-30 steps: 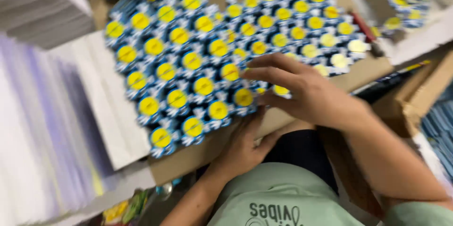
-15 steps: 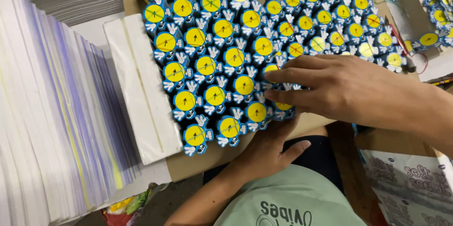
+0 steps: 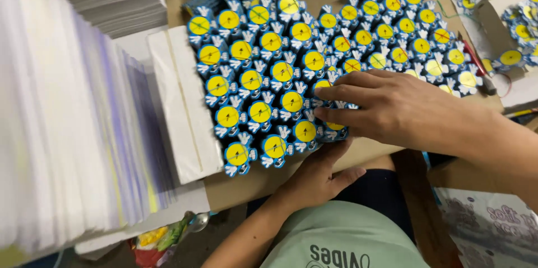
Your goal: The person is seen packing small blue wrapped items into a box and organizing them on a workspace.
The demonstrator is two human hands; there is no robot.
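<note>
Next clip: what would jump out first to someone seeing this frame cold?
First, the tight block of blue cut-out pieces with yellow round centres, covering the brown board in the middle. The right hand lies flat on the block's near right corner, and the left hand grips the board's near edge below it. Along the left runs a tall stack of white sheets.

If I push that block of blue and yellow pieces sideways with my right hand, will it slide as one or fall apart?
Probably it breaks up: the blue and yellow pieces look like separate small items packed in rows, not joined. They seem light and flat-topped, so unlikely to roll. The right hand rests on the near edge, the left hand at the cardboard edge; pushing there may buckle the rows.
</note>
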